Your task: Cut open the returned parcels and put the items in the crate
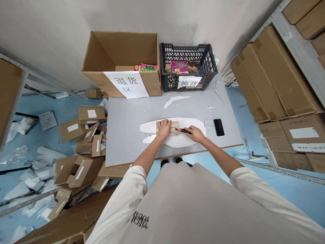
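A small brown cardboard package (175,124) lies on a white patch (188,139) of the grey table. Resting on the package's left part is my left hand (164,127), its fingers bent and close together over the top. From the right, my right hand (195,133) grips a red and black utility knife (185,130), whose tip meets the package's right part. Whether the blade has gone into the cardboard cannot be made out. To the right of my right hand lies a black phone (218,127).
At the table's back stand an open cardboard box (98,79) and a black plastic crate (166,79), both holding colourful books. Opened cartons (83,173) and white paper scraps lie on the left floor. Stacked boxes (286,78) fill a rack on the right.
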A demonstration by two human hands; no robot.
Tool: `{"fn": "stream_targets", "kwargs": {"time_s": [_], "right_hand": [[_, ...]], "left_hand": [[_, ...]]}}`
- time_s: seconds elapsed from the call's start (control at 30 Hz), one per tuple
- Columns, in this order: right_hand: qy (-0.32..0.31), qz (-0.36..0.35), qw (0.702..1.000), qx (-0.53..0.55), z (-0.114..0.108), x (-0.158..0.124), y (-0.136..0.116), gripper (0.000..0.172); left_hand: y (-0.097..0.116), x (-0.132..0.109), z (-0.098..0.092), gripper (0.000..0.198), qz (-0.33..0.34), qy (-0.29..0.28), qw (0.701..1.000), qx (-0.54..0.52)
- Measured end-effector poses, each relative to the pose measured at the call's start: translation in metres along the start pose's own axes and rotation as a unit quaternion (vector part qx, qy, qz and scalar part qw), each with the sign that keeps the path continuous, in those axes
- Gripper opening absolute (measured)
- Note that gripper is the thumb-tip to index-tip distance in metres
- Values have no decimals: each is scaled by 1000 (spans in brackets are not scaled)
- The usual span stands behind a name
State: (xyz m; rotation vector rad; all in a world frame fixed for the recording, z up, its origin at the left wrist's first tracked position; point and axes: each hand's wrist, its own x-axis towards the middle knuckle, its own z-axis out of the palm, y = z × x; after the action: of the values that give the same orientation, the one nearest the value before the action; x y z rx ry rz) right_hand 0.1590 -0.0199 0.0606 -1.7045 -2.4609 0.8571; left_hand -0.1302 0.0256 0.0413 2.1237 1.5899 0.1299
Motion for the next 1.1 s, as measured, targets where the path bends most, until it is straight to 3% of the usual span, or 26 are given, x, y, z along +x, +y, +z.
{"fn": "stream_targets", "kwargs": {"time_s": [0.2,0.4,0.67,1.1], "right_hand": [[16,18,1000,4,8,-1,2,49],[49,33,998,14,21,1,-2,51],[77,26,996,-29,22,0,10,51],[75,18,996,38,17,21,23,51]], "left_hand": [[3,-11,5,53,42,40,998,12],[4,-22,18,55,13,76,997,3],[1,-22,23,55,-5,73,997,2],[3,-28,16,58,-27,46,998,-20]]}}
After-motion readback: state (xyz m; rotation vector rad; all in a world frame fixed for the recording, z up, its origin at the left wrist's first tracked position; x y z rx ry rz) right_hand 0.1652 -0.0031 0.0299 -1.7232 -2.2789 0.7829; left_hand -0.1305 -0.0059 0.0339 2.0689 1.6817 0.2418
